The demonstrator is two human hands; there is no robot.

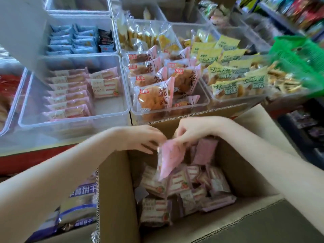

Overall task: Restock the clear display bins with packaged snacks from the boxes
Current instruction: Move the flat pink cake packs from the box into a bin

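Observation:
An open cardboard box (119, 190) in front of me holds several pink-wrapped snack packs (177, 186). Above it hangs one pink pack (168, 160), pinched at its top by my right hand (191, 130). My left hand (142, 137) reaches in from the left, fingers spread and touching the same pack's upper edge. Behind the box, a clear bin (112, 118) holds a row of matching pink packs (68, 95) along its left side and two more at the back.
A clear bin of bread packs (157, 85) and one of yellow-labelled packs (233, 72) sit to the right, with a bin of blue packs (71, 41) behind. A green basket (298, 57) is at far right. A blue-printed carton (78, 204) stands left of the box.

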